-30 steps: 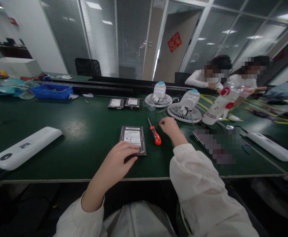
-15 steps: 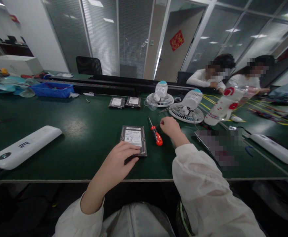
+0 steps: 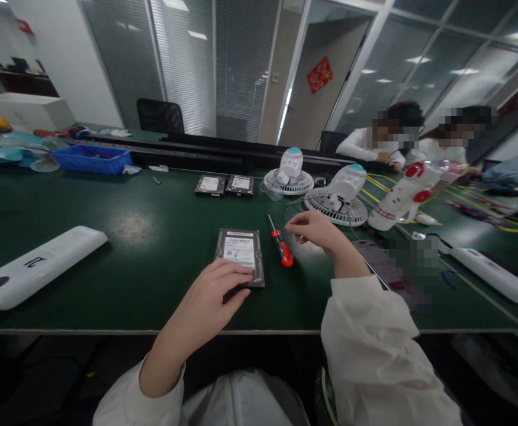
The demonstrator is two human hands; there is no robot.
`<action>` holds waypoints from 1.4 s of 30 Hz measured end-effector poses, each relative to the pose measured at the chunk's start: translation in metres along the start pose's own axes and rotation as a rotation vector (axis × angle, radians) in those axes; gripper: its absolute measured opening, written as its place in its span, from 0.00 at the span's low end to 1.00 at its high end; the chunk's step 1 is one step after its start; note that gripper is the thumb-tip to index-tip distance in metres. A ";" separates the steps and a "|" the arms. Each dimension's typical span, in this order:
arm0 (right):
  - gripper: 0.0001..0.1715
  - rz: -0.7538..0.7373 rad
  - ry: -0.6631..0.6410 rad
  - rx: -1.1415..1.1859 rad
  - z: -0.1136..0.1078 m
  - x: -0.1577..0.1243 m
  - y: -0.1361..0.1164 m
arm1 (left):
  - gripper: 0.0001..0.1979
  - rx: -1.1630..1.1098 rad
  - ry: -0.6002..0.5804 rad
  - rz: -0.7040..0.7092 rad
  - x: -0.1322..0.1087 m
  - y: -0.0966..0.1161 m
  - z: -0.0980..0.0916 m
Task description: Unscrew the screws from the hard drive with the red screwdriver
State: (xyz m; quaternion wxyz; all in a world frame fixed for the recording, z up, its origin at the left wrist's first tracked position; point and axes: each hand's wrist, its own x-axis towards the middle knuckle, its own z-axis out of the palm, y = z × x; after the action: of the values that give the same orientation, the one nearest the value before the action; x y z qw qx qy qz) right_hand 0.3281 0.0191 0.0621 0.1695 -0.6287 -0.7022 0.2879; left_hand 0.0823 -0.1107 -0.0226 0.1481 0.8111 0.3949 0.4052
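Note:
A black hard drive [image 3: 240, 254] with a white label lies flat on the green table [image 3: 121, 236] in front of me. My left hand [image 3: 212, 296] rests on its near edge, fingers laid flat and slightly apart. A screwdriver with a red handle [image 3: 280, 247] lies just right of the drive. My right hand [image 3: 314, 229] hovers above the table beside the screwdriver's tip, thumb and forefinger pinched together; what they hold is too small to see.
Two more hard drives [image 3: 224, 185] lie further back. Two small white fans [image 3: 314, 189] stand behind my right hand. White elongated housings lie at left [image 3: 32, 266] and right [image 3: 492, 275]. A blue bin [image 3: 92, 160] sits at the far left. Other people sit beyond.
My right hand has lifted off the table and shifted slightly right, fingers still pinched. My left hand stays on the drive. The camera has tilted a little.

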 end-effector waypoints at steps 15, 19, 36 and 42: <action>0.06 -0.106 -0.490 0.193 0.041 -0.056 -0.017 | 0.09 0.041 -0.009 -0.082 0.008 0.008 0.003; 0.06 -0.083 -0.544 0.229 0.041 -0.056 -0.016 | 0.09 0.036 -0.013 -0.094 0.008 0.008 0.003; 0.04 -0.065 -0.572 0.222 0.045 -0.057 -0.013 | 0.07 0.059 0.085 -0.231 0.020 0.016 0.017; 0.05 -0.080 -0.588 0.185 0.047 -0.058 -0.012 | 0.06 0.095 0.098 -0.262 0.022 0.018 0.021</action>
State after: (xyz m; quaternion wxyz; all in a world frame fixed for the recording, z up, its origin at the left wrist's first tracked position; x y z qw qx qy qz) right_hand 0.2991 -0.0470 0.0396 0.0270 -0.4720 -0.7162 0.5133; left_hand 0.1155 -0.1041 -0.0137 0.1416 0.7382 0.5227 0.4022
